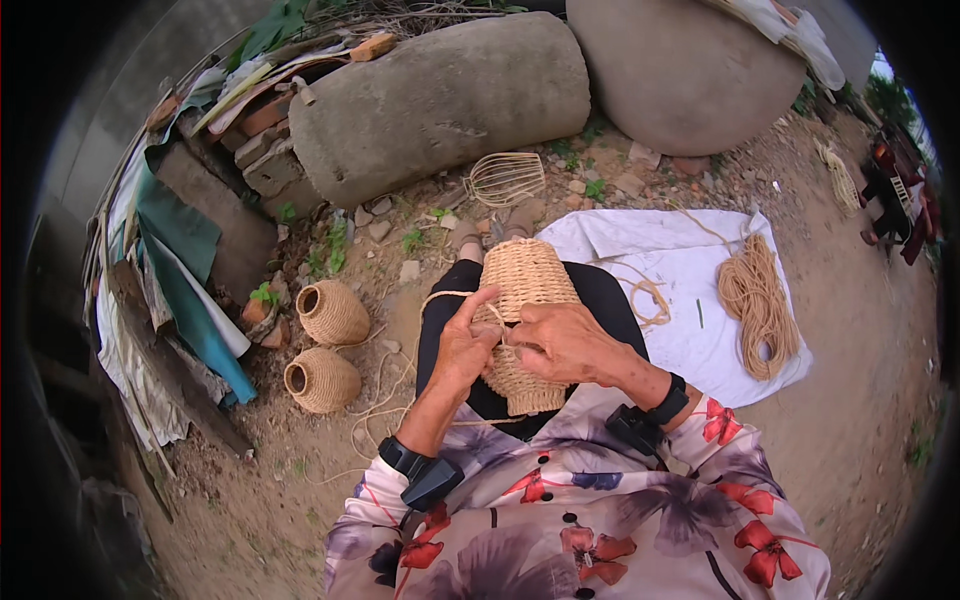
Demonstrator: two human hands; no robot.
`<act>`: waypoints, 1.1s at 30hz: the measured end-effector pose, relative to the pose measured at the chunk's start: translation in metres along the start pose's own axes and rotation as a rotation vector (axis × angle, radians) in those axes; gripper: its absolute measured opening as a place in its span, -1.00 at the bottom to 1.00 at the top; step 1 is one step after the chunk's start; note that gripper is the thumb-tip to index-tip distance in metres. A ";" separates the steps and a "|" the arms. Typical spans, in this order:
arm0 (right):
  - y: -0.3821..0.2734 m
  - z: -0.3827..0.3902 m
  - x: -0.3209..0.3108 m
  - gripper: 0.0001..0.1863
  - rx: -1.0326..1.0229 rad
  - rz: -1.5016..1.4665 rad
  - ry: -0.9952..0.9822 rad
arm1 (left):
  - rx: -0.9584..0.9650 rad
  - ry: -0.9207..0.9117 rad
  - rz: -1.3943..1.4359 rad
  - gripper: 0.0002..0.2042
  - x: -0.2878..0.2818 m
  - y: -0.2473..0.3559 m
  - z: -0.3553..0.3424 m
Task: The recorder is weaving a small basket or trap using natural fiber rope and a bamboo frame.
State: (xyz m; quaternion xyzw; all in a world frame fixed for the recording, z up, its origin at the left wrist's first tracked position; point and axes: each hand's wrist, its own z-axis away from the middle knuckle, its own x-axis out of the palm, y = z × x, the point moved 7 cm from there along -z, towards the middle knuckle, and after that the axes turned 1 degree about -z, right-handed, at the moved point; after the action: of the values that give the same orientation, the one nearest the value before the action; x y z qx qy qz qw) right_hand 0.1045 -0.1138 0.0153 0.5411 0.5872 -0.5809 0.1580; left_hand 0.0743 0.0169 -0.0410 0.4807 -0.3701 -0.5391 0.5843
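Note:
A tan woven-cord basket (530,275) lies across my lap, with a dark gap in its weave near the middle. My left hand (466,345) is closed at the left edge of that gap, pinching a strand of cord (448,294) that trails off to the left. From the right, my right hand (565,342) rests over the basket. Its fingers are curled in and pressed together on the cord at the gap, close to my left fingertips. The exact grip of the right fingertips is partly hidden.
Two small woven pots (334,312) lie on the dirt to the left, among loose cord. A coil of cord (758,305) sits on a white sheet (690,360) at the right. Beyond my feet lie a wire frame (507,180) and a concrete cylinder (440,105).

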 end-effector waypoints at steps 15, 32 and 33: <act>0.011 0.003 -0.003 -0.82 0.113 -0.252 0.076 | -0.081 0.056 0.867 -0.52 -0.009 -0.034 0.015; 0.012 0.005 -0.005 -0.85 0.103 -0.220 0.118 | 0.274 0.417 -0.557 -0.88 -0.093 -0.008 0.022; 0.012 0.004 -0.005 -0.84 0.118 -0.226 0.105 | 0.379 0.352 -0.495 -0.87 -0.078 0.006 0.026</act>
State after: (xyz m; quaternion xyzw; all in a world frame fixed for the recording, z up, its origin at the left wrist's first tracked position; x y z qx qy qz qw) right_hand 0.1147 -0.1228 0.0124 0.5095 0.6167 -0.5994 0.0285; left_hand 0.0400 0.0896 -0.0221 0.7410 -0.2296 -0.4951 0.3912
